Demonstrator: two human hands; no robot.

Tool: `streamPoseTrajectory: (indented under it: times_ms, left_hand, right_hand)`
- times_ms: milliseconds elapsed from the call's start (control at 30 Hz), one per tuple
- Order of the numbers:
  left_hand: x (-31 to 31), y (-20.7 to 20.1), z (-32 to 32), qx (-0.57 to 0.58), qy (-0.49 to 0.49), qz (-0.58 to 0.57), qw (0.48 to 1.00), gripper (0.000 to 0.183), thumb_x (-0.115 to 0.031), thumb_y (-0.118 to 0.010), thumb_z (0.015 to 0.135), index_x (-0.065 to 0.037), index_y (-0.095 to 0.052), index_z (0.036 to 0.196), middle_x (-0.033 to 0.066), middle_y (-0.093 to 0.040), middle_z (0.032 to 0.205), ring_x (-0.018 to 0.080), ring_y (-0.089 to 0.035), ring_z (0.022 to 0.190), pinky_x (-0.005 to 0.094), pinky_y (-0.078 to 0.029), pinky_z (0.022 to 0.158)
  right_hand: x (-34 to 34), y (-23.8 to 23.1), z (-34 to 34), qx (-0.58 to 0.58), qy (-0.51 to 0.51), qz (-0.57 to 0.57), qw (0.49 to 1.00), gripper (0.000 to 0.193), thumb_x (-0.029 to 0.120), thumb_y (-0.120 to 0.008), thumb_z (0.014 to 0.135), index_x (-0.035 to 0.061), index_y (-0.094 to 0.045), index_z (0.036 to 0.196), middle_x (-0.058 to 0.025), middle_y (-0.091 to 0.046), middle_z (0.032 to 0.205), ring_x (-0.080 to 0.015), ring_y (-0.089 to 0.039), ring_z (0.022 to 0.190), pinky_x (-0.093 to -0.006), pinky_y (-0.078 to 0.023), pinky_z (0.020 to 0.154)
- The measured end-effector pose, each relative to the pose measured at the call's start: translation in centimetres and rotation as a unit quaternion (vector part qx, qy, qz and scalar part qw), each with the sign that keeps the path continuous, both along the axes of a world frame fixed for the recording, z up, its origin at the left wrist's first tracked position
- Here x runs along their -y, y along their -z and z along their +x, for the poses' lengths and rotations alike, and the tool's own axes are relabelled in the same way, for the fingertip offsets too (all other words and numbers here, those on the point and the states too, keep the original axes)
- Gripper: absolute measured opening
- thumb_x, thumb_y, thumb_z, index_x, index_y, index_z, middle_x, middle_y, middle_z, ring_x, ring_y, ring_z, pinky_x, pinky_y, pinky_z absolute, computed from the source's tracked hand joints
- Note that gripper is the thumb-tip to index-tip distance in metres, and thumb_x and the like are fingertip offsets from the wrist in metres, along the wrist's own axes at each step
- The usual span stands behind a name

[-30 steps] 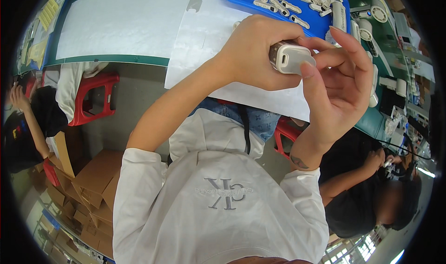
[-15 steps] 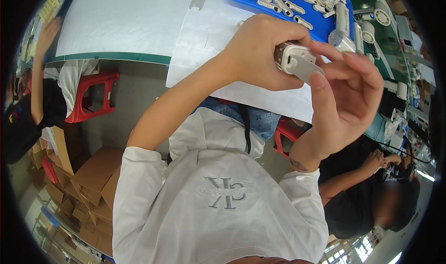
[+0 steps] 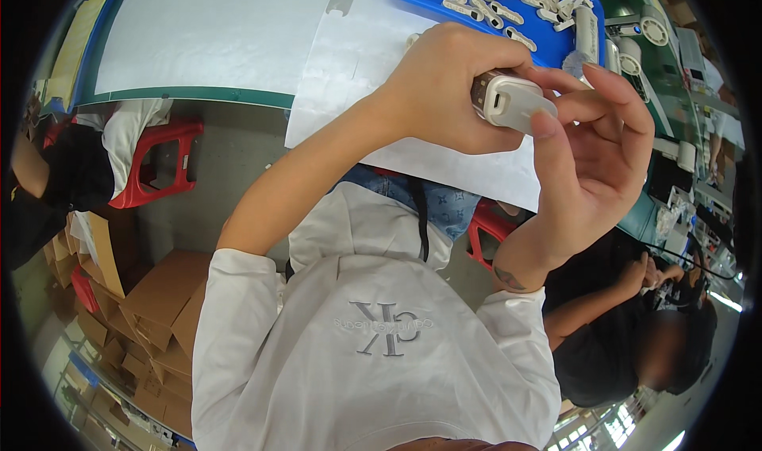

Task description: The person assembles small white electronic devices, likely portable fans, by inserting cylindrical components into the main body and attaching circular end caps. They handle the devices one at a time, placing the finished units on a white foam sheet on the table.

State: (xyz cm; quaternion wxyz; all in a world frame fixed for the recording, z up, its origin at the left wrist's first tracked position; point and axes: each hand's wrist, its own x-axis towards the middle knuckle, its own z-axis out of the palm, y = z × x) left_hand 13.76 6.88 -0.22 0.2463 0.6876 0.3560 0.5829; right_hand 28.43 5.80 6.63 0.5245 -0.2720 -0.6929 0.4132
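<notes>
My left hand (image 3: 444,90) is closed around a small device with a dark brown, see-through-looking side and a white end (image 3: 490,102). That end faces me and has a dark slot in it. A flat, pale rounded piece (image 3: 525,106) lies slanted over part of the white end. The thumb of my right hand (image 3: 591,165) presses on its outer edge, while the other fingers curl loosely behind. Whether the piece is joined to the device is hard to tell. Most of the device's body is hidden in my left palm.
Beyond my hands, a blue tray (image 3: 548,38) holds many small white parts with dark ends. White cylindrical devices (image 3: 629,54) stand to its right. White sheets (image 3: 206,38) cover the green bench. Another person (image 3: 627,324) works at right; cardboard boxes (image 3: 163,292) and a red stool (image 3: 167,161) are at left.
The pale piece has swung up and lies closer across the white end, with my right thumb following. The person at far left has drawn a raised arm down.
</notes>
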Motion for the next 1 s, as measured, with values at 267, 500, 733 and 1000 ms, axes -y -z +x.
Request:
streamPoseTrajectory:
  times_ms: [267, 500, 733, 1000]
  left_hand:
    - [0.15, 0.07, -0.09, -0.007, -0.007, -0.006, 1.000, 0.033, -0.020, -0.080, 0.060, -0.008, -0.062, 0.085, 0.0037, -0.061, 0.069, 0.0176, -0.056, 0.057, 0.0273, -0.044, 0.053]
    - [0.03, -0.07, -0.04, 0.001, -0.004, 0.005, 1.000, 0.033, -0.020, -0.080, 0.060, -0.008, -0.062, 0.085, 0.0036, -0.061, 0.069, 0.0174, -0.056, 0.057, 0.0272, -0.044, 0.053]
    - [0.12, -0.07, -0.16, -0.005, -0.010, 0.003, 1.000, 0.032, -0.019, -0.079, 0.061, -0.008, -0.062, 0.085, 0.0034, -0.060, 0.069, 0.0171, -0.056, 0.057, 0.0270, -0.043, 0.052]
    - [0.15, 0.02, -0.22, -0.001, -0.004, 0.004, 1.000, 0.031, -0.018, -0.078, 0.060, -0.008, -0.062, 0.085, 0.0037, -0.060, 0.068, 0.0171, -0.055, 0.055, 0.0270, -0.043, 0.052]
  right_hand:
    - [0.11, 0.14, -0.13, -0.001, 0.004, -0.005, 1.000, 0.047, -0.008, -0.070, 0.077, -0.0056, -0.053, 0.121, -0.0087, -0.062, 0.081, -0.0280, -0.066, 0.097, -0.0343, -0.051, 0.088]
    - [-0.01, 0.08, -0.13, 0.001, 0.003, 0.005, 1.000, 0.047, -0.007, -0.070, 0.077, -0.0056, -0.053, 0.121, -0.0085, -0.062, 0.081, -0.0271, -0.066, 0.096, -0.0329, -0.050, 0.087]
    - [-0.07, 0.09, -0.14, 0.021, 0.002, 0.011, 1.000, 0.046, -0.008, -0.069, 0.078, -0.0056, -0.053, 0.121, -0.0082, -0.062, 0.081, -0.0262, -0.067, 0.096, -0.0292, -0.051, 0.083]
    - [0.06, 0.13, -0.26, 0.035, 0.012, 0.017, 0.999, 0.046, -0.009, -0.069, 0.078, -0.0056, -0.053, 0.121, -0.0081, -0.062, 0.080, -0.0255, -0.067, 0.096, -0.0250, -0.051, 0.076]
